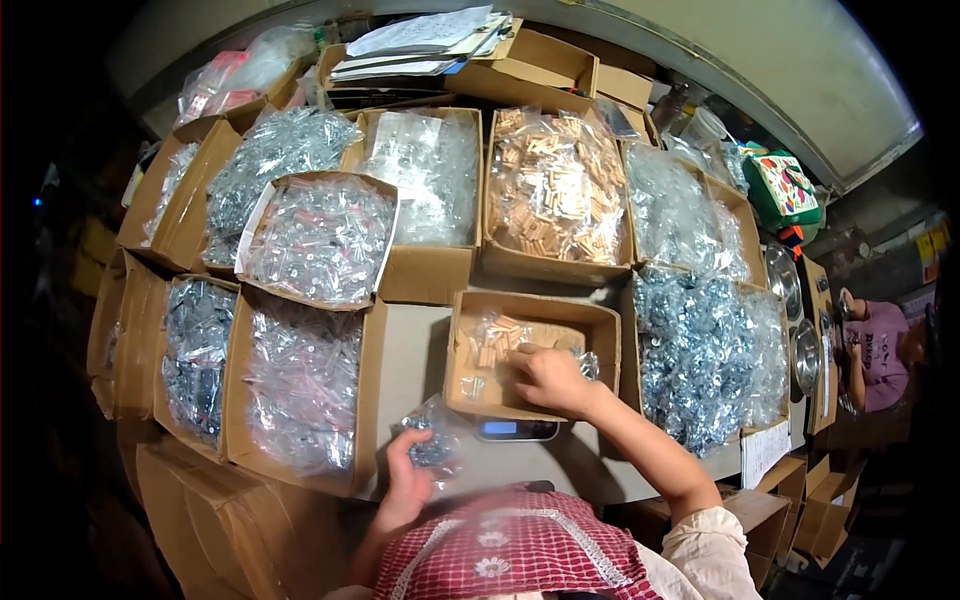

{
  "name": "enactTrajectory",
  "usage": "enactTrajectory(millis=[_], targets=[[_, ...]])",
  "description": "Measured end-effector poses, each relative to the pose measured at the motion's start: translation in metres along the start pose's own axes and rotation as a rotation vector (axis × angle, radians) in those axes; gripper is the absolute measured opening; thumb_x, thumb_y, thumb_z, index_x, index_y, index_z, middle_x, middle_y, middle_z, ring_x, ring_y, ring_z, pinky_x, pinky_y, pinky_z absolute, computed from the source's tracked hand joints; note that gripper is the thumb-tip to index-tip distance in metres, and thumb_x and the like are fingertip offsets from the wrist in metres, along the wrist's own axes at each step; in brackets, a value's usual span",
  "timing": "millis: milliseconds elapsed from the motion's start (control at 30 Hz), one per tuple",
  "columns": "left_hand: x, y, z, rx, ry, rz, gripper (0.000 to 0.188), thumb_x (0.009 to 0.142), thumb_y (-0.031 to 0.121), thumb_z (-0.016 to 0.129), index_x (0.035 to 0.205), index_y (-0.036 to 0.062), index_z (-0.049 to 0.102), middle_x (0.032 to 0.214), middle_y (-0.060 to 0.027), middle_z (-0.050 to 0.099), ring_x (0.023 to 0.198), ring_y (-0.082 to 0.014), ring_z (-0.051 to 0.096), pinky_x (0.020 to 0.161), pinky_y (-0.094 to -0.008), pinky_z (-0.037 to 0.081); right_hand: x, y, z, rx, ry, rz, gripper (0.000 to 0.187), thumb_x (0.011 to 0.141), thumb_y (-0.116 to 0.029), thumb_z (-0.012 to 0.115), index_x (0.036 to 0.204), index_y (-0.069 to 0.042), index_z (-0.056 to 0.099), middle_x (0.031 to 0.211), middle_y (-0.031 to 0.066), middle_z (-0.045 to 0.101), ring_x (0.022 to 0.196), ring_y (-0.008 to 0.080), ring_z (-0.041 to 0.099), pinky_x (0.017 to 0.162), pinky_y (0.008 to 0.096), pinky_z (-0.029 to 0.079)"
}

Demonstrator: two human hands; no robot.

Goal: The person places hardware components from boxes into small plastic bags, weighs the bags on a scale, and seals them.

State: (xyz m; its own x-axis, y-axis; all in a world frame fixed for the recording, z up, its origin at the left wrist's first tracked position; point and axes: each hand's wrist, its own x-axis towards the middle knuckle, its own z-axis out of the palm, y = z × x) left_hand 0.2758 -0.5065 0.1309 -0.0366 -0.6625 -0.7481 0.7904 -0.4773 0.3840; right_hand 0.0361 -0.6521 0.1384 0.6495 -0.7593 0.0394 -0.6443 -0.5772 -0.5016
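My left hand [402, 480] is closed on the edge of a transparent plastic bag [436, 446], which has small bluish metal parts in it. It holds the bag low over the table, in front of an open cardboard box [535, 404]. My right hand [550, 378] reaches into that box with fingers bent together; whatever they pinch is hidden. Beside its fingertips lie small bags of copper-coloured pieces [496, 342]. Another small bag with metal parts [588, 364] rests at the box's right wall. Beneath the box's front edge shows a scale [516, 430] with a lit blue display.
Open boxes surround the workspace: bagged copper-coloured pieces [560, 190] behind, bluish metal parts [695, 350] at right, bagged parts [305, 385] at left. A smaller box [320, 240] rests on others. Papers [420, 40] lie at the back. A person in purple [885, 355] is at far right.
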Motion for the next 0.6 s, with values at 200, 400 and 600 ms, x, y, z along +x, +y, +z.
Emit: enactTrajectory(millis=[200,400,600], targets=[[-0.003,-0.001,-0.006,-0.013,0.029,0.003,0.035,0.081,0.022,0.054,0.109,0.0023,0.061,0.092,-0.0125,0.067,0.078,-0.0304,0.066,0.065,-0.0465,0.056,0.002,-0.003,-0.022,-0.411,-0.059,0.054,0.045,0.062,-0.012,0.074,0.104,-0.004,0.059,0.106,0.0153,0.054,0.105,0.0323,0.054,0.093,0.0434,0.042],[-0.007,-0.002,0.001,0.043,0.022,-0.023,0.037,0.082,0.026,0.055,0.107,0.0003,0.062,0.091,-0.0132,0.068,0.079,-0.0319,0.066,0.067,-0.044,0.055,0.005,-0.021,-0.007,-0.438,-0.051,-0.175,0.067,0.074,-0.01,0.066,0.139,-0.02,0.05,0.113,0.0153,0.052,0.104,0.0333,0.054,0.088,0.0424,0.044],[-0.01,0.004,-0.001,0.032,0.018,-0.03,0.037,0.082,0.026,0.054,0.107,0.0005,0.062,0.092,-0.014,0.067,0.079,-0.0318,0.066,0.068,-0.0454,0.054,-0.016,-0.014,-0.02,-0.307,-0.08,-0.027,0.053,0.073,-0.008,0.063,0.126,-0.018,0.063,0.106,0.014,0.058,0.1,0.0315,0.057,0.085,0.0398,0.045]])
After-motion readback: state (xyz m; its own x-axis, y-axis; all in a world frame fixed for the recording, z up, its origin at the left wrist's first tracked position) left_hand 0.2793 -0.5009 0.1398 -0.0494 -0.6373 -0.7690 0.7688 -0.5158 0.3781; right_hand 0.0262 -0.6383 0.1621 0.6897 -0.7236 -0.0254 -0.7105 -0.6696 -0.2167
